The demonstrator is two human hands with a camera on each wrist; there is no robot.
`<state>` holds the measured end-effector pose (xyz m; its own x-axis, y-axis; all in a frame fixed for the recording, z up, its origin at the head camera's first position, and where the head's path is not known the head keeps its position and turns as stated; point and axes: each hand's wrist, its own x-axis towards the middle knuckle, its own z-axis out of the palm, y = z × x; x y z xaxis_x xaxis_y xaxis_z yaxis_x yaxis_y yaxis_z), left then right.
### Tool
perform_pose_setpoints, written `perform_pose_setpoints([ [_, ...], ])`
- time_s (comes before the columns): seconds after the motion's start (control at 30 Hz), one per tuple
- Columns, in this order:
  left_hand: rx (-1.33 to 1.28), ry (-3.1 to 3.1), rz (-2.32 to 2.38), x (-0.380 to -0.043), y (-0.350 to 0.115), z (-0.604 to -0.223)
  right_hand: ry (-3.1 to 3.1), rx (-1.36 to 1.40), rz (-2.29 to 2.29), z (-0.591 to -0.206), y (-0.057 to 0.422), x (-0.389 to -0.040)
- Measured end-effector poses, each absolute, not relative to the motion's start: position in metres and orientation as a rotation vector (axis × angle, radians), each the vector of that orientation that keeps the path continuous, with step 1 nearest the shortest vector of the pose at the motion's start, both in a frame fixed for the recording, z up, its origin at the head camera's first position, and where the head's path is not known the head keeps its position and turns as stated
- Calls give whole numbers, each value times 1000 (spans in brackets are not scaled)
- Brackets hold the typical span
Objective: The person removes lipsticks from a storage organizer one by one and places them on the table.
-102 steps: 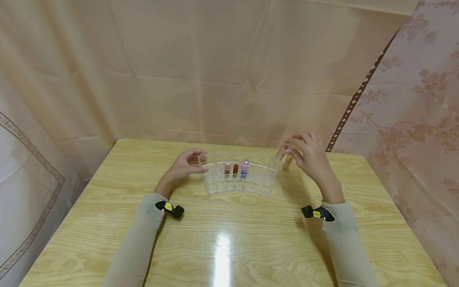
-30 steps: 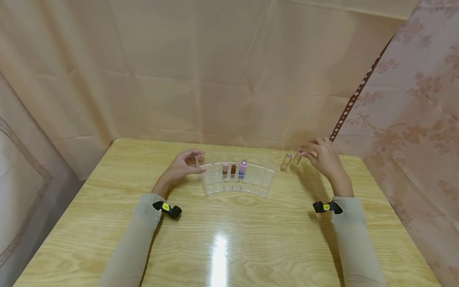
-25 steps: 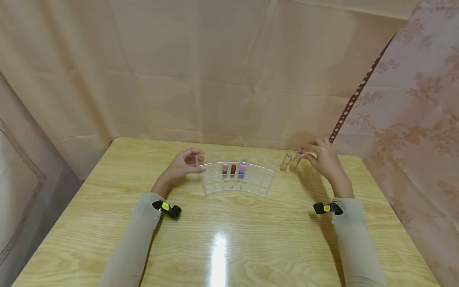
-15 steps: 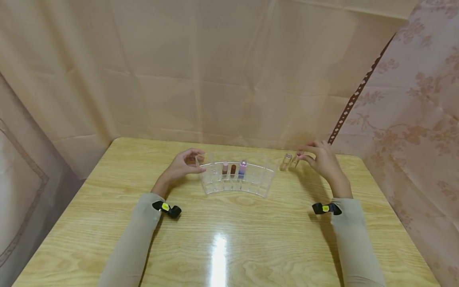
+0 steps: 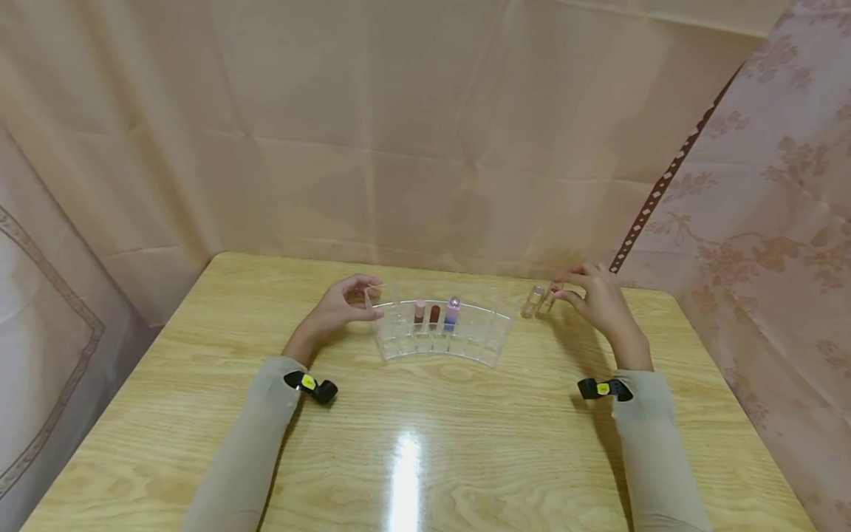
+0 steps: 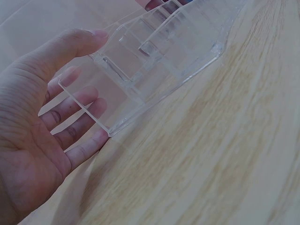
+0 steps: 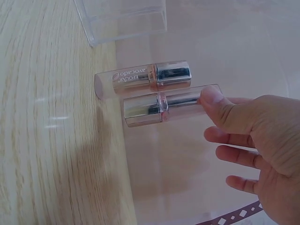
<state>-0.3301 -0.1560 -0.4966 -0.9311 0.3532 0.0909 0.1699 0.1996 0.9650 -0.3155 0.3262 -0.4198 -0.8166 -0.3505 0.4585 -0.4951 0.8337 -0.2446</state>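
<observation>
The left hand (image 5: 340,304), fingers half-spread, is holding the clear rack (image 5: 435,343) on the bench (image 5: 499,443); farther off, the right hand (image 5: 594,297) is lightly pinching one slim tube (image 7: 159,109) beside the labelled tube (image 7: 145,77); holding it upright should avoid knocks.

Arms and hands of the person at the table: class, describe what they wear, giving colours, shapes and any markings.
The left sleeve and right sleeve are long, plain and pale greyish beige. Small black wrist cameras sit at the cuffs, each with a bright yellow label. The left hand and right hand are ungloved, no rings visible.
</observation>
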Motion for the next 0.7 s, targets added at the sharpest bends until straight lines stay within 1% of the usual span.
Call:
perform_pose_setpoints([
  [0.7, 522, 2305, 1851, -328, -155, -494, -2620, 654, 496, -426, 325, -319],
])
